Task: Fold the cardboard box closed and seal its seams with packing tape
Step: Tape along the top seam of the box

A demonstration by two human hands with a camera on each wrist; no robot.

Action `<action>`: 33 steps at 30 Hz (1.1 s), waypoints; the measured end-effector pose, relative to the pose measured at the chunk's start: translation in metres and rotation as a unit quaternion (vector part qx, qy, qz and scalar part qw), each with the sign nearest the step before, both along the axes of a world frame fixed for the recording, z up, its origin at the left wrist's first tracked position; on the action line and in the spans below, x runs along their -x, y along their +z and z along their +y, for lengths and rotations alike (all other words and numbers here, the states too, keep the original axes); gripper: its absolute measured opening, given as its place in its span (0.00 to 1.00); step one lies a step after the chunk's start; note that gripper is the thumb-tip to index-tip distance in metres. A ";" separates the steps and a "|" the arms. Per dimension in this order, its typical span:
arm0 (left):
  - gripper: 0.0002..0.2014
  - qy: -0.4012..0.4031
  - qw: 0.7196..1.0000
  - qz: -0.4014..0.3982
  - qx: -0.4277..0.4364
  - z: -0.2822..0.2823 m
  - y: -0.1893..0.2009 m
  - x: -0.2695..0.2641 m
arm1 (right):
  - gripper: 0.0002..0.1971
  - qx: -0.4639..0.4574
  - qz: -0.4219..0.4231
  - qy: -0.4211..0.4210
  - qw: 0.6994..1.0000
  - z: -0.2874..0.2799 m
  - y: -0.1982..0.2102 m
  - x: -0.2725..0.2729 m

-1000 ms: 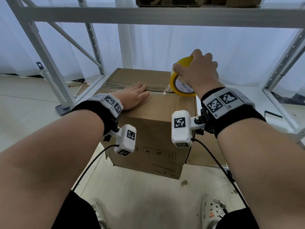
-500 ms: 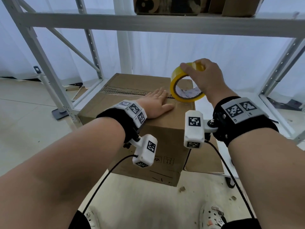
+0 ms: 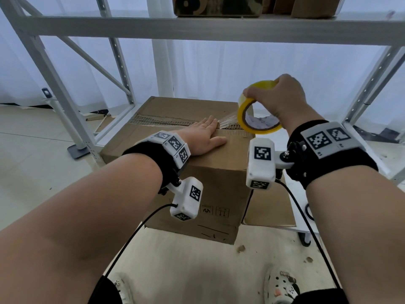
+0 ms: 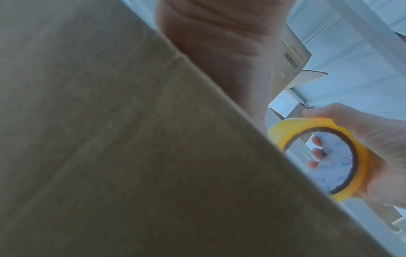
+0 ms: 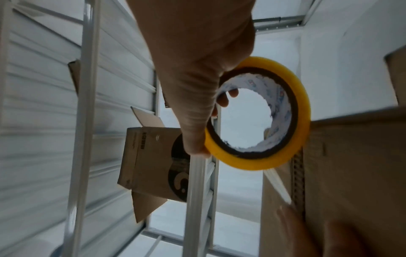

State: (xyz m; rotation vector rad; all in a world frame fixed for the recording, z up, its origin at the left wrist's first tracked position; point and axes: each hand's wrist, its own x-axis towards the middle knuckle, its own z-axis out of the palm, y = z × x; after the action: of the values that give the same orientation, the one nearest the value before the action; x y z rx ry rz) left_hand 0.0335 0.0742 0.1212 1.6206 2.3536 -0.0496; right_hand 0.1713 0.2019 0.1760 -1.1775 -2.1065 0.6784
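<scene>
Left hand (image 3: pixel 202 137) flat on cardboard box (image 3: pixel 210 172); right hand (image 3: pixel 282 99), at 2 o'clock, grips yellow tape roll (image 3: pixel 258 110), strip apparently stretched to seam.

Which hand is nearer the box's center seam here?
Left. The left hand lies flat on the cardboard box, fingertips at the center seam. The right hand holds the tape roll above the box's right end.

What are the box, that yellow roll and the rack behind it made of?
Box: brown corrugated cardboard, matte; fluted edges show along the top seam. Roll: looks like clear plastic packing tape, glossy and yellowish when wound, on a printed, probably paper core; the pulled strip is see-through. Rack: seemingly metal painted pale grey, with punched holes.
</scene>
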 end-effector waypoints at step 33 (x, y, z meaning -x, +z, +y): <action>0.38 -0.009 1.000 0.001 -0.002 0.012 0.001 -0.023 | 0.36 -0.023 0.011 0.030 0.999 -0.004 -0.014 0.006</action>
State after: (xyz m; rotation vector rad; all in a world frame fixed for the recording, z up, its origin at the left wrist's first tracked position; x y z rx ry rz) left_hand 0.0570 0.0865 0.1217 1.6445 2.3425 -0.0508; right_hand 0.1652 0.1983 0.1622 -1.0827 -2.1351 0.6635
